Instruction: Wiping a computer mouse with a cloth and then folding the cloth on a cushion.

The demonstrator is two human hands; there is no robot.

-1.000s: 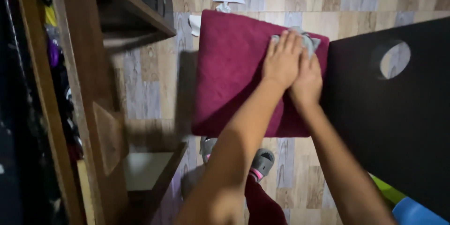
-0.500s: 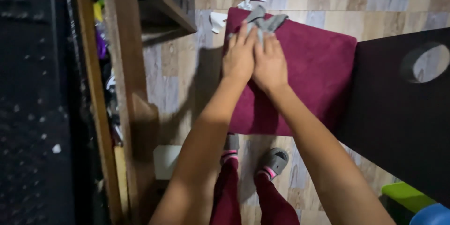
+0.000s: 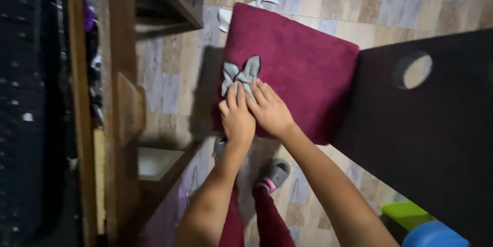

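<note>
Both hands press flat on a crumpled grey cloth [image 3: 239,76] lying near the left edge of a square maroon plush cushion [image 3: 298,57]. The left hand [image 3: 237,117] and right hand [image 3: 270,111] lie side by side, fingers [image 3: 232,95] extended, pressing rather than gripping. A wooden shelf unit [image 3: 120,98] stands close on the left, a dark panel with a round hole [image 3: 431,139] borders the right, and wood-patterned floor [image 3: 390,0] shows beyond.

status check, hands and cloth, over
Left hand and right hand flat on grey cloth. Cloth on maroon cushion, near-left edge. Nothing in the way.
</note>
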